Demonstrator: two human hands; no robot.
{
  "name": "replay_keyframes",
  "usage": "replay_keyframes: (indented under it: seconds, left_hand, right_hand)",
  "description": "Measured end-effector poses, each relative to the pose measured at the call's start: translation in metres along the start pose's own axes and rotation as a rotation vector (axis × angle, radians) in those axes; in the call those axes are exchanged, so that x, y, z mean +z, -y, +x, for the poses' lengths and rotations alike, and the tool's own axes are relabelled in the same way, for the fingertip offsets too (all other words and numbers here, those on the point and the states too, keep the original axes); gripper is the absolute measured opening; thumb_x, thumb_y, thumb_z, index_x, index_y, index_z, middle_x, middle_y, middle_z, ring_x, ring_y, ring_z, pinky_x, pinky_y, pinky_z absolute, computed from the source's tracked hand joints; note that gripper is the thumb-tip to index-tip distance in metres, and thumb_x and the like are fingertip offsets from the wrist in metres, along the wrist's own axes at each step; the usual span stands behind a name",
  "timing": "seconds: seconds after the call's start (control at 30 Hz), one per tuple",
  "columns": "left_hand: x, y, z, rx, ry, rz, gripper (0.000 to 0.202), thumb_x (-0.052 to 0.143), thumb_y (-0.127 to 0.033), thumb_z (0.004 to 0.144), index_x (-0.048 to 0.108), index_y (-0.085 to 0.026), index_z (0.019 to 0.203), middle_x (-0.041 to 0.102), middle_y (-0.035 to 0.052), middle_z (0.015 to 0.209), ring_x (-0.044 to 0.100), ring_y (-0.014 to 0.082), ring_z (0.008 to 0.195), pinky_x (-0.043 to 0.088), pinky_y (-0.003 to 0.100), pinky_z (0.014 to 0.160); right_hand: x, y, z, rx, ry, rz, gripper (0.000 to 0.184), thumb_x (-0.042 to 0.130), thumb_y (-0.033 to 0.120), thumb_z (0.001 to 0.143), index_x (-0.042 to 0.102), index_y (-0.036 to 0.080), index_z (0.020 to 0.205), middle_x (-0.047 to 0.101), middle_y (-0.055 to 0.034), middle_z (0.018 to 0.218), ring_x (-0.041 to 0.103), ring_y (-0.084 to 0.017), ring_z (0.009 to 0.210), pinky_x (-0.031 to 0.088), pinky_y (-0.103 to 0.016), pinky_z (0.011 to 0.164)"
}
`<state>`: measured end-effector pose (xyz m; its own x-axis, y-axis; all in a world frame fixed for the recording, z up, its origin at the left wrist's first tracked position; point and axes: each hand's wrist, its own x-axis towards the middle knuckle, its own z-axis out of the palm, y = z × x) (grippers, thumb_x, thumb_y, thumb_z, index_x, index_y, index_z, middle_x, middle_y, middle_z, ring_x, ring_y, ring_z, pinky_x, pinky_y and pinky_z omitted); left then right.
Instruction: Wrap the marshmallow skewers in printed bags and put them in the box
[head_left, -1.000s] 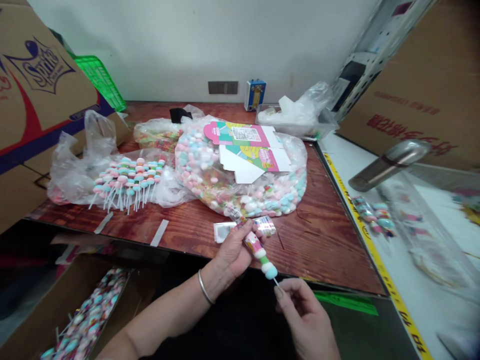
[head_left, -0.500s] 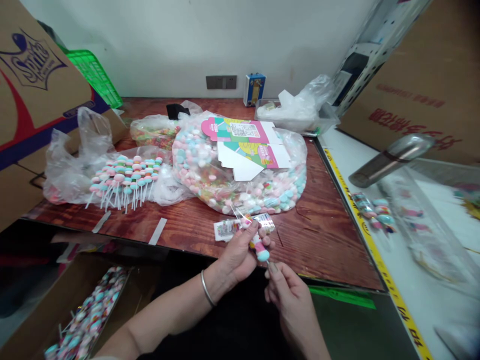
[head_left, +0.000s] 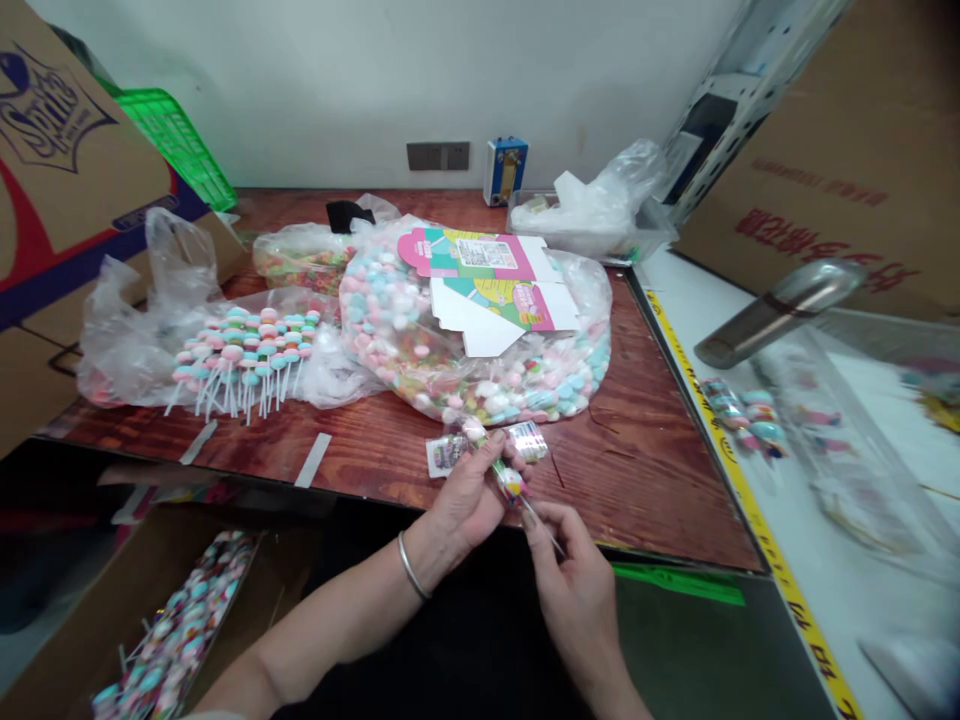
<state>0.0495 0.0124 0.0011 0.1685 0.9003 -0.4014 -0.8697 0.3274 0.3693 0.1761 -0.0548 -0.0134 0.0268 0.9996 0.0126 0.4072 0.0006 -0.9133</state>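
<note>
My left hand (head_left: pixel 472 490) is closed around a candy skewer (head_left: pixel 512 484), a row of pastel gummy pieces on a white stick, partly covered by my fingers. Clear printed film seems to lie around it, though its edges are hard to make out. With thumb and fingers pinched, my right hand (head_left: pixel 574 570) grips the stick's lower end. Beyond my left hand, a silver printed wrapper (head_left: pixel 529 441) and another small wrapper (head_left: pixel 444 456) lie on the wooden table (head_left: pixel 652 470).
Behind my hands sits a large bag of candies (head_left: pixel 555 390) with a flat printed carton (head_left: pixel 487 325) on top. Bare candy skewers (head_left: pixel 251 350) are piled at left. An open box (head_left: pixel 281 570) of skewers stands low left. A steel flask (head_left: pixel 780 315) and wrapped skewers (head_left: pixel 761 425) lie at right.
The skewer has turned in my left hand; its light-blue end no longer shows and more of the stick is visible. My right hand has shifted slightly up and left. The view moved a little.
</note>
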Motion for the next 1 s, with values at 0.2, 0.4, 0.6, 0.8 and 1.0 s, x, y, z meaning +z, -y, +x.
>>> replay_keyframes:
  seconds: [0.2,0.4,0.6,0.8,1.0]
  left_hand:
    - [0.003,0.027,-0.011,0.010,0.005,0.051,0.027,0.077,-0.033,0.073,0.060,-0.013,0.077,0.060,0.0002,0.064,0.058,0.0102,0.063,0.047,0.022,0.064]
    - [0.009,0.039,-0.019,0.002,-0.010,0.118,0.033,0.074,-0.041,0.074,0.067,-0.010,0.082,0.068,0.0077,0.078,0.064,0.0180,0.080,0.049,0.029,0.081]
    - [0.002,0.039,-0.015,0.008,-0.023,0.171,0.037,0.069,-0.040,0.079,0.070,-0.012,0.102,0.072,0.0100,0.092,0.064,0.0224,0.095,0.046,0.034,0.092]
    - [0.003,0.036,-0.022,0.048,0.130,0.293,0.033,0.064,-0.033,0.084,0.070,-0.014,0.110,0.070,0.0102,0.107,0.060,0.0214,0.106,0.039,0.033,0.100]
    - [-0.003,0.029,-0.018,0.091,0.061,0.442,0.033,0.072,-0.035,0.077,0.073,-0.012,0.101,0.072,0.0102,0.092,0.063,0.0192,0.086,0.045,0.032,0.085]
  right_hand:
    - [0.011,-0.005,0.000,-0.182,-0.175,-0.320,0.028,0.043,0.039,0.094,0.062,0.020,0.085,0.072,-0.0055,0.082,0.066,-0.018,0.067,0.043,-0.025,0.060]
    - [0.015,-0.002,0.015,-0.135,-0.181,-0.272,0.029,0.043,0.041,0.093,0.062,0.020,0.090,0.070,-0.0075,0.092,0.067,-0.019,0.076,0.050,-0.029,0.067]
    - [0.019,-0.003,0.018,-0.506,-0.241,-0.557,0.045,0.043,0.025,0.094,0.041,0.012,0.137,0.062,-0.0157,0.120,0.061,-0.024,0.108,0.050,-0.032,0.081]
    - [0.014,-0.017,0.024,-0.586,-0.399,-0.742,0.024,0.042,0.019,0.096,0.059,0.012,0.111,0.065,-0.0068,0.079,0.061,-0.017,0.070,0.043,-0.026,0.062]
    - [0.004,-0.011,0.023,-0.285,-0.204,-0.213,0.024,0.044,0.033,0.094,0.064,0.019,0.093,0.060,-0.0036,0.075,0.056,-0.015,0.066,0.041,-0.025,0.060]
